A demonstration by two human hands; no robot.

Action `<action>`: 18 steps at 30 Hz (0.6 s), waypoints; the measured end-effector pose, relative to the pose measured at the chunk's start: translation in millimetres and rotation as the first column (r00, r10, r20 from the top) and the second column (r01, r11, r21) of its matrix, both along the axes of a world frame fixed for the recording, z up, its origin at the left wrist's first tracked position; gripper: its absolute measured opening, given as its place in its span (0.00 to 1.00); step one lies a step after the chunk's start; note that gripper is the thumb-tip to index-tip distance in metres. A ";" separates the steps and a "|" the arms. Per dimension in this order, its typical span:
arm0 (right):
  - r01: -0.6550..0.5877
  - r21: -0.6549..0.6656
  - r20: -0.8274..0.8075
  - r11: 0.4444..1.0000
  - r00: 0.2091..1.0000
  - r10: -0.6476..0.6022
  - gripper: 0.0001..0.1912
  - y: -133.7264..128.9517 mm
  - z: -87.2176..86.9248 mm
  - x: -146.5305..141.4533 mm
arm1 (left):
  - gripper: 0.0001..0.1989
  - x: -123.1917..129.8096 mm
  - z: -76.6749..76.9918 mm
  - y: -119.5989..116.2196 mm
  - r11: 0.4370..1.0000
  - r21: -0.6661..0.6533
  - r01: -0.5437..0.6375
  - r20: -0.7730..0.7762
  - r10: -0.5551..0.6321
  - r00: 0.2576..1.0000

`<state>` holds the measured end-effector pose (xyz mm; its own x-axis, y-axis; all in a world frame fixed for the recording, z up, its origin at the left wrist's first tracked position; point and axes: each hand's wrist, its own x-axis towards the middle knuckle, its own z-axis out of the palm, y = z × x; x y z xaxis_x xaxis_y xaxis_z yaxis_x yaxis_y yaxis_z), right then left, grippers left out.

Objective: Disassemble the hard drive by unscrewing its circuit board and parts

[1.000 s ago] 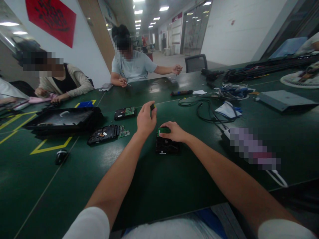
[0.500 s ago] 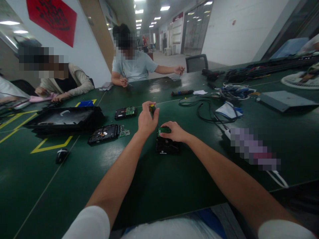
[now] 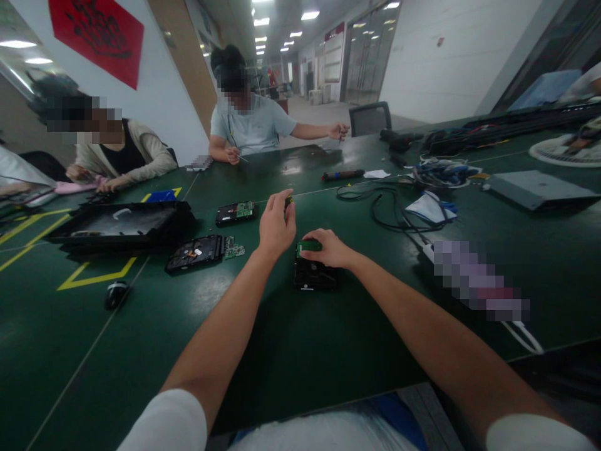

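Note:
My left hand (image 3: 278, 224) is raised over the green table, its fingers closed round a small dark and yellow tool (image 3: 288, 202) that is mostly hidden. To its right, my right hand (image 3: 329, 249) pinches a green circuit board (image 3: 310, 246) at the top of a black hard drive (image 3: 315, 275) lying flat on the table. Left of my hands, a second black drive (image 3: 197, 252) has a loose circuit board (image 3: 233, 248) at its right end. Behind it lies another drive (image 3: 235, 213) with a green board on it.
A black tray (image 3: 126, 222) and a mouse (image 3: 116, 293) are at the left. Cables (image 3: 394, 207), a white cloth (image 3: 429, 208) and a grey metal box (image 3: 539, 190) lie at the right. Two people sit across the table (image 3: 263, 388).
My left hand has turned slightly and shifted a little left, so less of the yellow on the tool shows. My right hand and the drive have stayed in place.

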<state>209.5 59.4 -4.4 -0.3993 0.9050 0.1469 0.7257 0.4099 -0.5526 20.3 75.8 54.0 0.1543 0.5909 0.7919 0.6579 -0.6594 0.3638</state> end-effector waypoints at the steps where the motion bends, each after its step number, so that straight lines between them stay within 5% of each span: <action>1: -0.002 0.000 -0.001 1.000 1.000 0.002 0.26 -0.1 0.0 0.0 | 0.16 -0.1 -0.3 0.3 1.000 0.001 0.014 -0.007 -0.014 1.000; 18: 0.017 -0.001 0.032 1.000 0.999 -0.017 0.26 -2.0 2.2 -0.8 | 0.16 -0.2 2.5 -2.1 0.997 -0.012 0.074 -0.035 -0.074 0.997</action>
<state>208.7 57.3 -2.2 -0.3883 0.9118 0.1334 0.7497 0.3967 -0.5296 20.1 73.7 56.5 0.2256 0.5852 0.7789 0.6199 -0.7030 0.3486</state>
